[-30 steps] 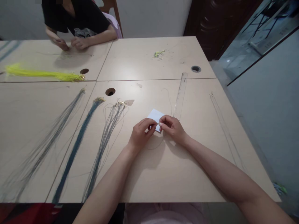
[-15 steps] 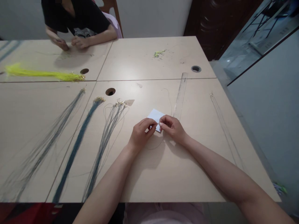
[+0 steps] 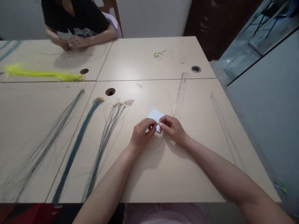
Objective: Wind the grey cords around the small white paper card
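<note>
My left hand (image 3: 142,133) and my right hand (image 3: 174,128) meet over a white square piece (image 3: 154,114), fingertips pinched almost together. Between them they hold a thin cord (image 3: 156,149); one loop of it curves on the table below my hands, and a fine strand runs up beside the ruler. The exact spot they pinch is too small to make out. A clear ruler (image 3: 181,93) lies just beyond my right hand. Left of my hands is a bundle of grey cords (image 3: 102,146) with gold-coloured metal ends and a small pointed tag.
Further left lie a dark blue cord bundle (image 3: 78,146), another grey bundle (image 3: 56,133) and a bright yellow bundle (image 3: 46,74). Cords (image 3: 221,121) stretch along the right. Yellow-green scraps (image 3: 159,54) sit at the back. Across the table, a person (image 3: 79,18) works with both hands.
My hands stay almost still in the same pinch. The hands of the person across the table have shifted slightly.
</note>
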Demonstrator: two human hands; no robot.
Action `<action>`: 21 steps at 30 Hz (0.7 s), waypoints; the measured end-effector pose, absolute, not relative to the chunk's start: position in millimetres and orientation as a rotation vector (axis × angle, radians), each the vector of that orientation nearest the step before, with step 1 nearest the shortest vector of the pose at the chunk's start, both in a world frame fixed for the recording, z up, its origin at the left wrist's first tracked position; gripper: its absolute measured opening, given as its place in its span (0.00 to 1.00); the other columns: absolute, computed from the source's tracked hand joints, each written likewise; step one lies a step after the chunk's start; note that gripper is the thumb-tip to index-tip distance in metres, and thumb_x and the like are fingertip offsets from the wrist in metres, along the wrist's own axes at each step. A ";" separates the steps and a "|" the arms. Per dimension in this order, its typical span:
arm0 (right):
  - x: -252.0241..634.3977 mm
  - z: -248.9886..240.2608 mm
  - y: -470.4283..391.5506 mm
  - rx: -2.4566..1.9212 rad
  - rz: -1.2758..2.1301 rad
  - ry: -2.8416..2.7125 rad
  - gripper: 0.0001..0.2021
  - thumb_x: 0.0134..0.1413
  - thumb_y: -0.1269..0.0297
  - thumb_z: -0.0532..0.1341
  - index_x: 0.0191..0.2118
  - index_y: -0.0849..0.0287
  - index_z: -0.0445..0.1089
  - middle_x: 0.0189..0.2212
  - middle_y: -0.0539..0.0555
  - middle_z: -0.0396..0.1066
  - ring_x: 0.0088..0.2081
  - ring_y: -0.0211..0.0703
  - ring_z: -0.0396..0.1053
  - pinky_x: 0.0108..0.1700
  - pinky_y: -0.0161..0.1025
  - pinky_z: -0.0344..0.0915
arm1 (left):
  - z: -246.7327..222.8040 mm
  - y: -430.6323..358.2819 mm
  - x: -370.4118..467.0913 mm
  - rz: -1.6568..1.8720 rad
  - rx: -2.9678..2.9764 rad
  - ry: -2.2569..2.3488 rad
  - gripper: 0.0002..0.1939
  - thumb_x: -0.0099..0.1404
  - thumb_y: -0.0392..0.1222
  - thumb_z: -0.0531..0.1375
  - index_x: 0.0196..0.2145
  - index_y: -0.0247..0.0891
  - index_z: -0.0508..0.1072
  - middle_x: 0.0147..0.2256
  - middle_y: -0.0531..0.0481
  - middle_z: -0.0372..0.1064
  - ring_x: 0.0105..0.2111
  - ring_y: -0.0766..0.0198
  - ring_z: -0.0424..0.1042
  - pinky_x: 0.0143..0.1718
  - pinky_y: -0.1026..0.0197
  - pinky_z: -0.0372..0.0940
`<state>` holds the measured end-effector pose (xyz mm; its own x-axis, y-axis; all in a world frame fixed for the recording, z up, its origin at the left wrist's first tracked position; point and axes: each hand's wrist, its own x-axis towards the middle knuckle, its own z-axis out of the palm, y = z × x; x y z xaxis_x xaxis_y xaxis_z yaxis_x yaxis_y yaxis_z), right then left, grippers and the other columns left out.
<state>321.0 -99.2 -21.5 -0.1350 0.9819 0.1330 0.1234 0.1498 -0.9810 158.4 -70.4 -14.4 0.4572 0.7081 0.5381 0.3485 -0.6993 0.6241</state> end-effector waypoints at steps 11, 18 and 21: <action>321.2 -22.1 -99.1 -1.117 1.123 -1.446 0.04 0.53 0.66 0.55 0.30 0.59 0.62 0.22 0.49 0.65 0.26 0.35 0.64 0.31 0.34 0.61 | -15.2 -70.2 159.0 1.158 2.265 0.902 0.03 0.57 0.32 0.57 0.31 0.36 0.68 0.26 0.53 0.67 0.25 0.72 0.64 0.28 0.69 0.62; 321.2 -22.1 -99.2 -1.112 1.124 -1.451 0.03 0.53 0.67 0.55 0.29 0.60 0.62 0.22 0.49 0.65 0.26 0.35 0.64 0.31 0.34 0.61 | -15.3 -69.9 158.1 1.146 2.264 0.898 0.02 0.58 0.32 0.57 0.31 0.36 0.68 0.25 0.53 0.67 0.25 0.72 0.64 0.28 0.69 0.62; 321.2 -22.6 -99.3 -1.110 1.119 -1.459 0.03 0.53 0.67 0.55 0.29 0.59 0.62 0.22 0.49 0.65 0.26 0.35 0.63 0.31 0.34 0.60 | -15.0 -69.9 158.1 1.150 2.270 0.896 0.02 0.58 0.32 0.57 0.30 0.36 0.68 0.25 0.53 0.67 0.25 0.72 0.64 0.28 0.69 0.61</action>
<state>321.2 -99.3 -22.6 -0.1333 0.9792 0.1532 0.1058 0.1677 -0.9801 158.1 -69.9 -15.0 0.4443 0.7145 0.5404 0.3488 -0.6936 0.6303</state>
